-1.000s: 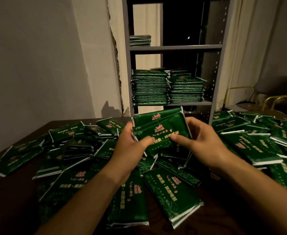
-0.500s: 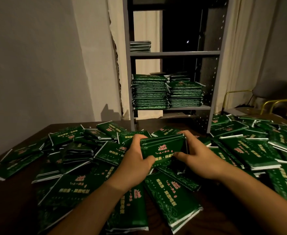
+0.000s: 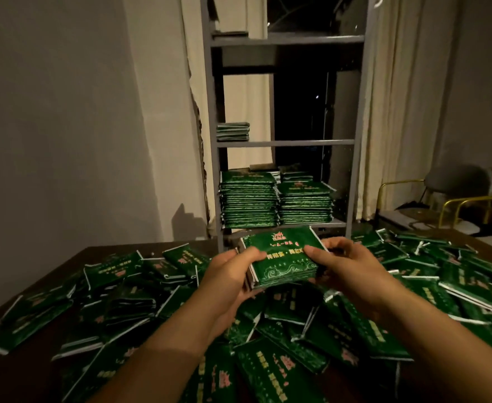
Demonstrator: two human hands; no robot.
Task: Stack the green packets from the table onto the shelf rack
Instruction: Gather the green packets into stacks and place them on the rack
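Observation:
A small stack of green packets is held level above the table, between me and the shelf rack. My left hand grips its left edge, thumb on top. My right hand grips its right edge the same way. Loose green packets lie scattered all over the dark table. On the rack's lower shelf stand two tall packet stacks, with more behind them. A short stack of packets sits at the left of the shelf above.
The grey metal rack stands just past the table's far edge, in front of a dark window with pale curtains. Chairs with yellow metal frames are at the right. A bare wall is on the left.
Both hands squared the packets into a flat stack and lifted it off the pile toward the rack. The view tilted up, showing more of the rack.

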